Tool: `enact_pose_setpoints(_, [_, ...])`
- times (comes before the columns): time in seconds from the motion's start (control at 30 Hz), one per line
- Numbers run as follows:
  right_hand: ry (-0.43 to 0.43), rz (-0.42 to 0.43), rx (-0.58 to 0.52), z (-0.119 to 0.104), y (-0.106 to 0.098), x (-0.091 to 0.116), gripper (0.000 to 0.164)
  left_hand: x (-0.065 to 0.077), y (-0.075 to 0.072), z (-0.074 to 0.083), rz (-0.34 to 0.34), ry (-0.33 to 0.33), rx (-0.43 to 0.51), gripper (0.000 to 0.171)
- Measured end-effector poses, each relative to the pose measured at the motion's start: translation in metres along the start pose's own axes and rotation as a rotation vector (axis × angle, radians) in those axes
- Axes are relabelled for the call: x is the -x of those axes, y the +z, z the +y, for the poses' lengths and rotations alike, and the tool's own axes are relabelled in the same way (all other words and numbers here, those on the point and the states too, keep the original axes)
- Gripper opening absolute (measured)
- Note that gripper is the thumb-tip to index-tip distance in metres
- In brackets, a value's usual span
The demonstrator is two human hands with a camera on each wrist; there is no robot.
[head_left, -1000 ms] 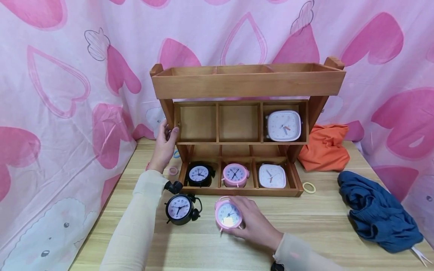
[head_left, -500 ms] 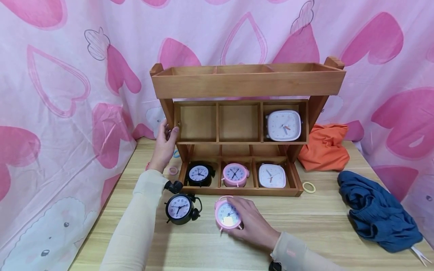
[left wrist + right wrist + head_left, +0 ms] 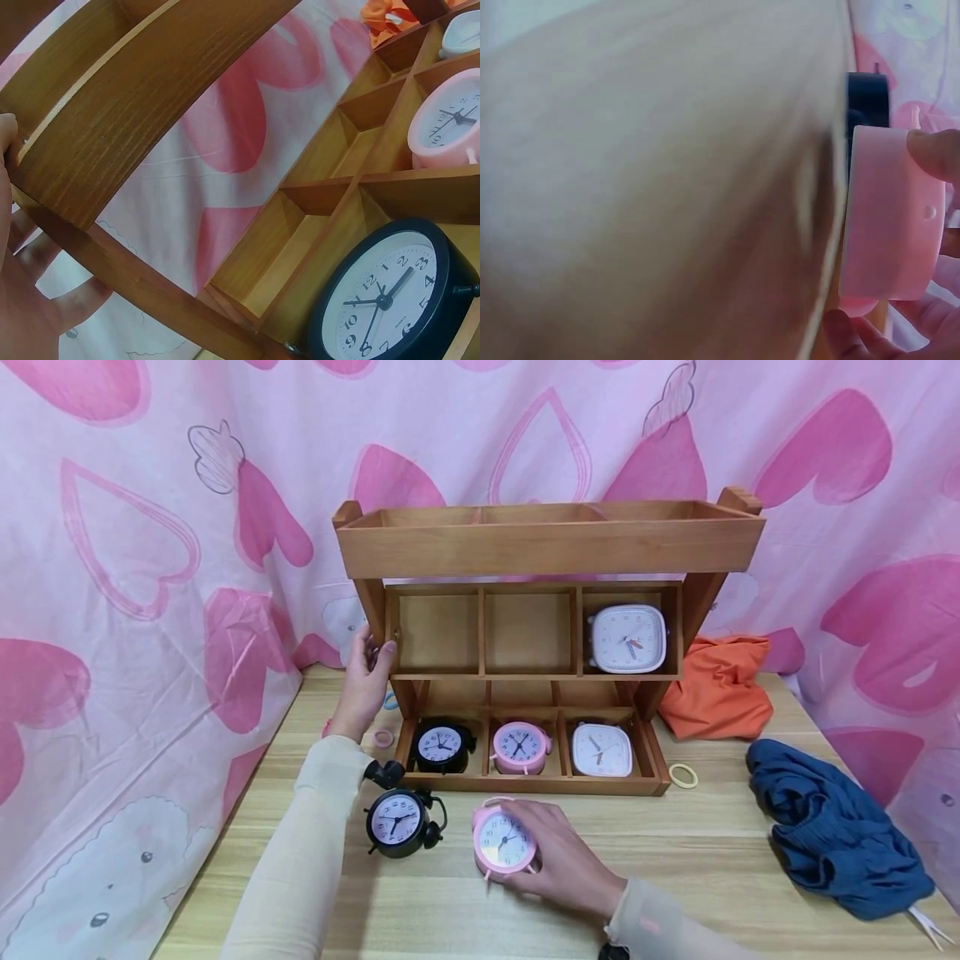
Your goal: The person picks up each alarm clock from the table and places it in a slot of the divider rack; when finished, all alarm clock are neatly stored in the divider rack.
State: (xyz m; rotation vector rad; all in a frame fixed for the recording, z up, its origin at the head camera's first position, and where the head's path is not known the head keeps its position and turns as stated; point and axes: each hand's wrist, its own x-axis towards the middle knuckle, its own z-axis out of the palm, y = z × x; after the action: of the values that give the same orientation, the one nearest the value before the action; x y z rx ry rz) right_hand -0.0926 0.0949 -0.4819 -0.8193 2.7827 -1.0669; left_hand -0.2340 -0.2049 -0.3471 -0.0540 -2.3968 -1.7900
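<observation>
My right hand (image 3: 561, 862) grips a round pink alarm clock (image 3: 504, 841) by its right side, its dial facing up toward the head camera. In the right wrist view the clock's pink casing (image 3: 892, 217) shows between thumb and fingers. My left hand (image 3: 363, 685) holds the left side post of a tiered wooden shelf (image 3: 547, 550), thumb at the front. Left of the pink clock, a black twin-bell alarm clock (image 3: 395, 823) rests on the table. The bottom tray holds a black clock (image 3: 441, 746), a pink clock (image 3: 520, 747) and a white square clock (image 3: 602, 750).
Another white clock (image 3: 628, 639) sits in the middle tier's right compartment. An orange cloth (image 3: 716, 687) and a dark blue cloth (image 3: 836, 831) lie at the right. Hair ties, one yellow (image 3: 683, 776) and one pink (image 3: 382, 738), lie beside the shelf. A pink heart-patterned curtain (image 3: 465, 435) hangs behind.
The pink clock in my right hand has shifted slightly toward me and tilted a little, so the glare on its dial has moved. My left hand stays on the shelf post.
</observation>
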Motion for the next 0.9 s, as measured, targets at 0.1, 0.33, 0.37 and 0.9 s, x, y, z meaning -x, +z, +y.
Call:
enact_pose_setpoints(0.1, [-0.025,0.039,0.003,-0.008,-0.011,-0.002,0.095,0.0,0.0,0.0,0.002,0.007,0.009,0.059])
enact_pose_setpoints(0.33, [-0.07,0.158,0.035,-0.025,-0.053,-0.015,0.095,0.0,0.0,0.0,-0.003,0.007,0.013,0.059])
enact_pose_setpoints(0.37, [-0.078,0.176,0.041,-0.027,-0.06,-0.017,0.095,0.0,0.0,0.0,-0.004,0.006,0.014,0.059])
enact_pose_setpoints(0.9, [-0.178,0.468,0.086,-0.039,-0.151,-0.075,0.091,0.0,0.0,0.0,0.003,0.011,0.006,0.059])
